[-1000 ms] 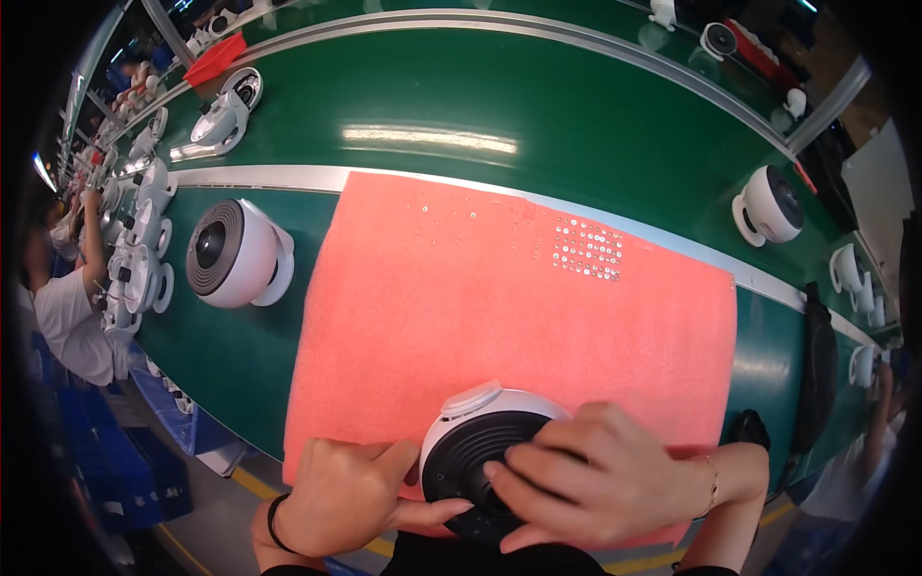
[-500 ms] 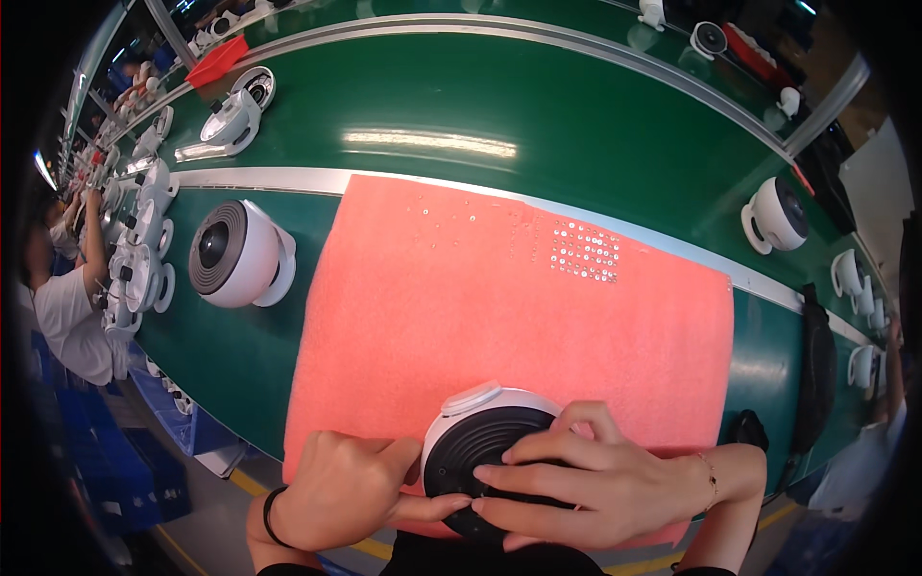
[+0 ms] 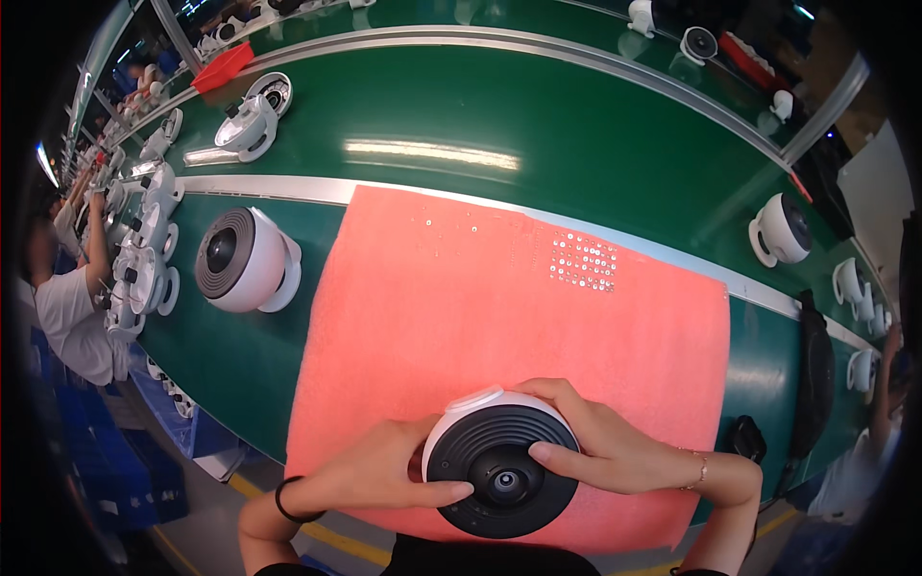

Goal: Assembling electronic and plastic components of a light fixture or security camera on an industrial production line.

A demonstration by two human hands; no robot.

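Note:
A round white housing [image 3: 463,407] with a black ribbed face [image 3: 509,427], similar to a small fan's, rests on the near part of the pink mat [image 3: 413,336]. In the middle of that face shows a dark hub with a small round hole. My left hand [image 3: 384,472] clasps its left side, thumb lying on the black face. On the right side my right hand [image 3: 610,437] grips the rim, with the thumb near the hub and the fingers around the far edge. The undersides of both grips are hidden.
Shiny small round pieces [image 3: 584,264] form a grid on the mat, with several scattered leftward. A similar white unit [image 3: 248,261] stands left, another [image 3: 780,230] far right. Open white shells [image 3: 144,254] line the left, near a person [image 3: 72,312]. A black pouch [image 3: 814,374] lies right.
My right hand has moved off the middle of the black face to its right rim, uncovering the hub. My left hand has shifted from a pinch at the face to clasping the side.

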